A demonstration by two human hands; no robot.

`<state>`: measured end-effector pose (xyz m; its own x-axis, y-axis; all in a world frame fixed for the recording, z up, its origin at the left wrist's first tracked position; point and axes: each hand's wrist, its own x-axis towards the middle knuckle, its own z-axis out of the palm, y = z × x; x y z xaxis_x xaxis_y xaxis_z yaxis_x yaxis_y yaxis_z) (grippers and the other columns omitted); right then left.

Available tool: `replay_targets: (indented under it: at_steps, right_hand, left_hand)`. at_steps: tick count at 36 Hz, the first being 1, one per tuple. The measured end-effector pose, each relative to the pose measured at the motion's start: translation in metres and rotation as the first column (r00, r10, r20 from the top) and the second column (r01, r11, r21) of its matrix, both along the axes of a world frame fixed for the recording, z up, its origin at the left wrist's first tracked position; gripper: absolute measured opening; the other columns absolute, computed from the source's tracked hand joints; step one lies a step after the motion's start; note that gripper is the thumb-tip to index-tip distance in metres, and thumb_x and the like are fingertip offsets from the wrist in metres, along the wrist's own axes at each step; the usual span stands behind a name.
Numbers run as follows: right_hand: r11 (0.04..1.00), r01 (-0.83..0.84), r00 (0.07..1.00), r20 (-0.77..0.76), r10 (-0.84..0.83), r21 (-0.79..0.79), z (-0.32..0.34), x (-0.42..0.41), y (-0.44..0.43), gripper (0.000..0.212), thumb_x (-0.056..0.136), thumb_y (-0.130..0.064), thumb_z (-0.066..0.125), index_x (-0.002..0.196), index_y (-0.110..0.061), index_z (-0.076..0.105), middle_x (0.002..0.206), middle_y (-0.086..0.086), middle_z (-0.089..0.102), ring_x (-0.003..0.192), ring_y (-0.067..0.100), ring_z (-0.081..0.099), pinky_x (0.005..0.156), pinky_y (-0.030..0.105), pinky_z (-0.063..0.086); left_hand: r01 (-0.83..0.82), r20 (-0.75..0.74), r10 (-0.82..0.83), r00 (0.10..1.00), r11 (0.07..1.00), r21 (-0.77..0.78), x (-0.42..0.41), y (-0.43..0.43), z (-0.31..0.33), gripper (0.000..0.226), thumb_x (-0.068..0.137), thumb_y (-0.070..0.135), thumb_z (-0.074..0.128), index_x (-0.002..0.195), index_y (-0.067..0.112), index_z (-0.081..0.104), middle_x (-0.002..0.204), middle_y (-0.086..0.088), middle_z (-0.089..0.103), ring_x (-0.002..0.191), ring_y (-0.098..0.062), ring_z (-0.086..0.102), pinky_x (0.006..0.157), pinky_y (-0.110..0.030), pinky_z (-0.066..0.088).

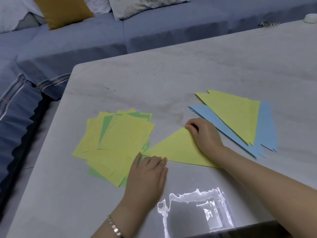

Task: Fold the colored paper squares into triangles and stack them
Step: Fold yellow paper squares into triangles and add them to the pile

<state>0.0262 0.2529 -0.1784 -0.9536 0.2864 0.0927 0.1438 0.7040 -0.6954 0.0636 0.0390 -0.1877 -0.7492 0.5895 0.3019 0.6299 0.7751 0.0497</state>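
While the left hand (pixel 149 170) presses flat-fingered on the yellow triangle (pixel 176 150), the right hand (pixel 204 133) pinches its top corner.

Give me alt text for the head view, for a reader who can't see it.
Two bare hands hold a folded yellow triangle on a grey table: the right hand pinches its far tip, the left hand presses its left corner flat. Loose yellow and green squares lie left; a stack of yellow and blue triangles lies right.

Left hand (pixel 147 170), right hand (pixel 204 133) on yellow triangle (pixel 178 150)
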Motion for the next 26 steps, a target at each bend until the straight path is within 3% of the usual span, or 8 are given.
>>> replay_targets:
  at_steps: [9, 11, 13, 16, 19, 26]
  right_hand:
    - [0.999, -0.008, 1.0, 0.006, 0.008, 0.044, 0.0, -0.001, -0.001, 0.016, 0.093, -0.016, 0.051, 0.091, -0.012, 0.066, 0.092, 0.003, 0.064, 0.089, 0.017, 0.053, 0.076, 0.031, 0.041]
    - [0.986, 0.01, 1.0, -0.025, -0.006, 0.165, -0.002, 0.001, -0.005, 0.014, 0.088, -0.008, 0.055, 0.096, -0.008, 0.067, 0.098, 0.008, 0.062, 0.095, 0.025, 0.053, 0.079, 0.032, 0.041]
    - [0.953, 0.02, 0.993, -0.121, 0.017, 0.303, -0.005, 0.006, -0.013, 0.028, 0.077, 0.005, 0.06, 0.102, -0.003, 0.066, 0.103, 0.017, 0.06, 0.097, 0.035, 0.053, 0.08, 0.038, 0.044]
    - [0.904, -0.155, 0.932, -0.244, 0.267, 0.398, -0.006, 0.026, -0.038, 0.025, 0.077, -0.01, 0.052, 0.094, -0.005, 0.069, 0.097, 0.016, 0.064, 0.088, 0.032, 0.058, 0.074, 0.039, 0.05]
    - [0.808, -0.368, 0.861, -0.159, 0.483, 0.461, -0.014, 0.05, -0.058, 0.029, 0.084, -0.024, 0.046, 0.089, -0.007, 0.069, 0.089, 0.008, 0.064, 0.079, 0.027, 0.061, 0.067, 0.03, 0.047]
    - [0.834, -0.242, 0.907, -0.189, 0.375, 0.496, -0.017, 0.091, -0.043, 0.027, 0.086, -0.021, 0.048, 0.091, -0.004, 0.069, 0.075, 0.005, 0.057, 0.067, 0.026, 0.055, 0.057, 0.029, 0.04]
  left_hand:
    - [-0.174, -0.013, 0.174, 0.985, 0.985, 0.017, -0.011, -0.021, 0.002, 0.041, 0.087, 0.023, 0.036, 0.09, 0.005, 0.073, 0.078, -0.001, 0.065, 0.069, -0.024, 0.063, 0.097, -0.042, 0.03]
    - [-0.191, -0.015, 0.191, 0.982, 0.982, 0.003, -0.01, -0.017, 0.002, 0.041, 0.087, 0.023, 0.036, 0.088, 0.005, 0.073, 0.075, -0.001, 0.064, 0.067, -0.025, 0.062, 0.096, -0.04, 0.031]
    - [-0.21, -0.027, 0.21, 0.977, 0.978, -0.004, -0.01, -0.014, 0.002, 0.04, 0.087, 0.023, 0.037, 0.085, 0.006, 0.073, 0.073, -0.001, 0.062, 0.066, -0.025, 0.061, 0.095, -0.039, 0.031]
    - [-0.232, -0.039, 0.231, 0.972, 0.972, -0.028, -0.008, -0.012, 0.001, 0.039, 0.086, 0.024, 0.036, 0.082, 0.009, 0.072, 0.072, -0.001, 0.061, 0.067, -0.025, 0.061, 0.093, -0.039, 0.032]
    - [-0.244, -0.044, 0.242, 0.969, 0.967, -0.07, -0.006, -0.01, 0.002, 0.038, 0.086, 0.025, 0.035, 0.081, 0.011, 0.07, 0.073, 0.0, 0.06, 0.069, -0.023, 0.061, 0.092, -0.039, 0.032]
    - [-0.269, -0.052, 0.265, 0.963, 0.958, -0.097, -0.005, -0.009, 0.002, 0.038, 0.086, 0.025, 0.035, 0.081, 0.01, 0.07, 0.074, -0.001, 0.061, 0.069, -0.024, 0.061, 0.089, -0.04, 0.033]
